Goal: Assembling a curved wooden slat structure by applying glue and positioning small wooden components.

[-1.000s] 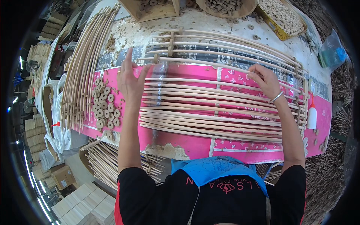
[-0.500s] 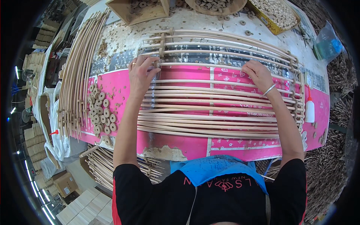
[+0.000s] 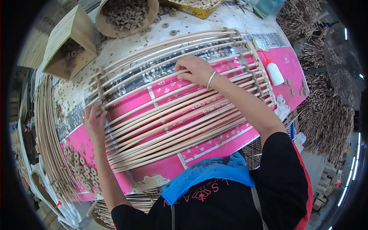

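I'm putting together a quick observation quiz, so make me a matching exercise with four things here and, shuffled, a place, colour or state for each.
1. Right hand
2. Squeeze bottle
3. Left hand
4. Wooden rings

A. At a rod's left end
B. Piled on the pink sheet's left side
C. Bracelet at its wrist
D. White, red-tipped

Pairs: 1-C, 2-D, 3-A, 4-B.

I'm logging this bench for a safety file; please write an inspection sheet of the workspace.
Surface: pink sheet, with a worn patch at the near edge.
Job's things: wooden rods side by side; wooden rings piled at left.
Clutter: white bottle with red tip; open wooden box.
Grips: right grip closed on one rod; left grip at that rod's left end, closure unclear.
Cables: nothing seen.
Surroundings: dense stick bundles at right.
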Motion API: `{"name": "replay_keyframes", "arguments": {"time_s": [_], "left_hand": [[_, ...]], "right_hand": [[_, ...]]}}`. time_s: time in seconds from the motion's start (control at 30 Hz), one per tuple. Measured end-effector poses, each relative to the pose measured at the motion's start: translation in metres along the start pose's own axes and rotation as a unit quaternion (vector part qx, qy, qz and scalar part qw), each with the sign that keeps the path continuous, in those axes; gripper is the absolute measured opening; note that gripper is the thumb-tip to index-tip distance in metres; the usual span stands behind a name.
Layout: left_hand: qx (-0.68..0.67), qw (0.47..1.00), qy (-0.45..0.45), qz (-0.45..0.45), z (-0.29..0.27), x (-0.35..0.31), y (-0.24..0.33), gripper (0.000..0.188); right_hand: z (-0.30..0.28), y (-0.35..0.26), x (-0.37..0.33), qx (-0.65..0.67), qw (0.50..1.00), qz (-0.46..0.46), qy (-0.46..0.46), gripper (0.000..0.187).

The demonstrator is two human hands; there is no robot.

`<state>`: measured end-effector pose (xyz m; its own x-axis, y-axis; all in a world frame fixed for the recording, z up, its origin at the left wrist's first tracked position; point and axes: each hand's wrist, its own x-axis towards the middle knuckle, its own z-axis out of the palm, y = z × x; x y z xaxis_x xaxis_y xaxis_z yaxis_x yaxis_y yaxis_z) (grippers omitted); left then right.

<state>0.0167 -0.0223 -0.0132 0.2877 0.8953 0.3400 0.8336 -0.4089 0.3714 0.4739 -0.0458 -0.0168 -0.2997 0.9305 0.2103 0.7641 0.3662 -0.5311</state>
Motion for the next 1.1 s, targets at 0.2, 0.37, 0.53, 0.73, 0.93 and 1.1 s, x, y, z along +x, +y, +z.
{"name": "replay_keyframes", "arguments": {"time_s": [0.2, 0.37, 0.53, 0.73, 0.93, 1.1], "left_hand": [[0.011, 1.000, 0.000, 0.004, 0.001, 0.004, 0.006, 0.041], [0.036, 0.999, 0.006, -0.004, -0.008, -0.001, 0.004, 0.042], [0.000, 0.998, 0.043, 0.043, -0.010, 0.006, 0.009, 0.043], [0.006, 0.996, 0.082, 0.016, -0.026, 0.023, 0.038, 0.059], [-0.020, 0.988, 0.150, -0.009, -0.018, 0.021, 0.021, 0.061], [-0.014, 0.986, 0.159, -0.055, -0.023, 0.001, 0.002, 0.054]], "right_hand": [[-0.001, 0.000, 0.001, -0.003, 1.000, -0.015, 0.024, 0.021], [0.006, -0.005, 0.008, 0.014, 1.000, -0.012, -0.004, 0.017], [-0.005, -0.004, 0.003, 0.038, 0.998, -0.029, 0.029, 0.016], [-0.041, -0.002, 0.018, 0.085, 0.994, -0.024, 0.067, 0.013], [-0.044, 0.035, 0.042, 0.099, 0.992, 0.004, 0.083, 0.013], [-0.030, 0.050, 0.054, 0.088, 0.993, 0.018, 0.081, 0.013]]}}
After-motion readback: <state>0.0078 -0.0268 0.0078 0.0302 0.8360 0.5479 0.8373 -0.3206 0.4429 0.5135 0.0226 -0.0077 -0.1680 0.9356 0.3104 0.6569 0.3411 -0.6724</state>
